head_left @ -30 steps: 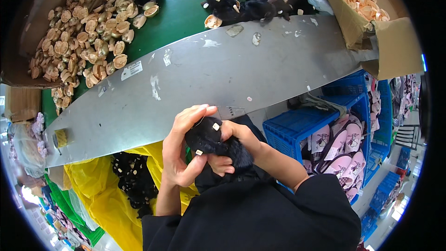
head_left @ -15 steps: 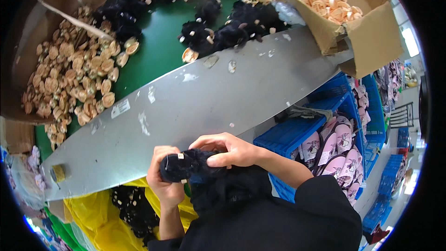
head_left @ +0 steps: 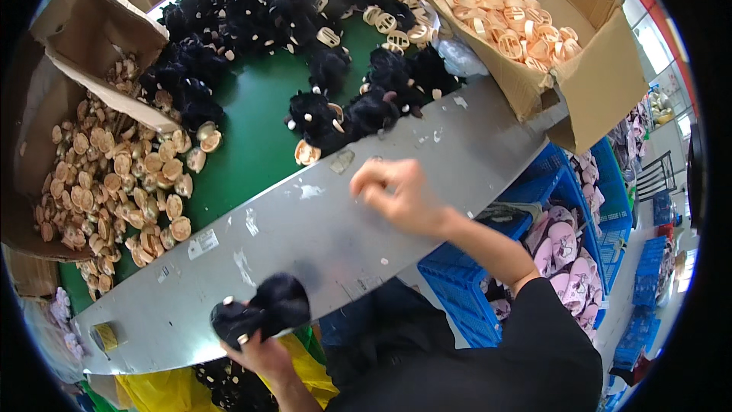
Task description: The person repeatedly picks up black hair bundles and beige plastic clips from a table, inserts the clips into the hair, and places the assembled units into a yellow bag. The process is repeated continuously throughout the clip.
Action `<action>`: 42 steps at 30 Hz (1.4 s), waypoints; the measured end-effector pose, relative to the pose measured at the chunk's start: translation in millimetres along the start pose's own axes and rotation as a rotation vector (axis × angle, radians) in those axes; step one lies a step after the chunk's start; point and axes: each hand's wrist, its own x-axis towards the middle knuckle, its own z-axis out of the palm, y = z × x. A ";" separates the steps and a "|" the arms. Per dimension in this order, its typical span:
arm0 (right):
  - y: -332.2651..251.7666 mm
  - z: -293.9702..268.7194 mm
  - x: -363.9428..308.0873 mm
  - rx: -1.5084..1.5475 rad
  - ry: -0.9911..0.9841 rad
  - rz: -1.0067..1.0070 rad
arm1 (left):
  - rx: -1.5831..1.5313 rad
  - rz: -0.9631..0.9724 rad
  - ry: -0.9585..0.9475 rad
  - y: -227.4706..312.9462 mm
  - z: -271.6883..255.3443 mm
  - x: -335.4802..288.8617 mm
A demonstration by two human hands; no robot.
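Observation:
In my left hand (head_left: 263,357) is a black plush piece (head_left: 267,307) with small pale bits on it, held over the near edge of the grey metal table strip. The fingers grip it from below, partly hidden by the plush. My right hand (head_left: 402,192) is above the metal strip, loosely curled with a gap between thumb and finger; it is slightly blurred, and nothing shows in it. Beyond it lie several black plush pieces (head_left: 374,111) with pale bits, beside a peach-coloured round plastic part (head_left: 307,152).
A cardboard box (head_left: 602,99) of peach slotted plastic rings (head_left: 511,23) stands at far right. At left, another box (head_left: 91,19) spills tan round parts (head_left: 145,175). A black plush heap (head_left: 267,4) covers the far green surface (head_left: 259,137). Blue crates (head_left: 457,290) hold pink slippers (head_left: 564,248).
My right hand has let go of the black plush piece and moved forward over the metal strip. My left hand has carried the piece lower and to the left. The view has shifted slightly.

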 end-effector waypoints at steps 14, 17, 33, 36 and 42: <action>173.7 -80.0 301.3 -0.599 -0.082 -0.081 | 0.339 0.047 -0.409 -12.2 3.9 39.2; 171.2 -77.8 304.4 -0.640 -0.005 -0.190 | 0.442 0.072 -0.380 -2.8 13.8 37.1; -75.7 53.6 4.2 -0.178 -0.242 -0.815 | 0.426 0.128 -0.613 25.1 45.3 -5.7; -81.7 59.2 -10.9 -0.066 -0.342 -0.721 | 0.406 0.187 -0.660 31.7 29.7 -14.0; -92.6 68.3 -39.0 0.008 -0.411 -0.679 | 0.568 0.461 -0.699 40.8 5.9 -24.4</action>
